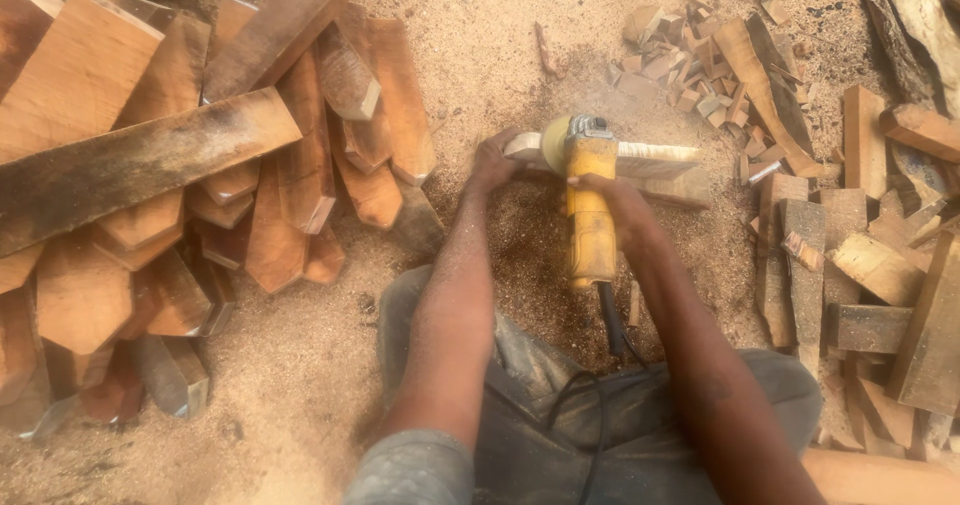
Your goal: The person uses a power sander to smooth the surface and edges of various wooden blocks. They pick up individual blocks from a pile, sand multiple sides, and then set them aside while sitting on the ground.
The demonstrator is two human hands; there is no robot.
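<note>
The right hand is wrapped around the body of a yellow grinder, whose disc end rests on a pale wood block lying on the sawdust ground. The left hand is clamped on the block's left end, just beside the disc. Both forearms reach straight forward, dusted with sawdust. A black cord trails back from the grinder toward the lap. A pile of reddish planks lies to the left, and scattered offcuts to the right.

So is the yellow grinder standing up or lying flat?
Lying flat. The grinder stretches level across the wood piece, disc end on it, cord end toward the person, right hand gripping its body.
</note>
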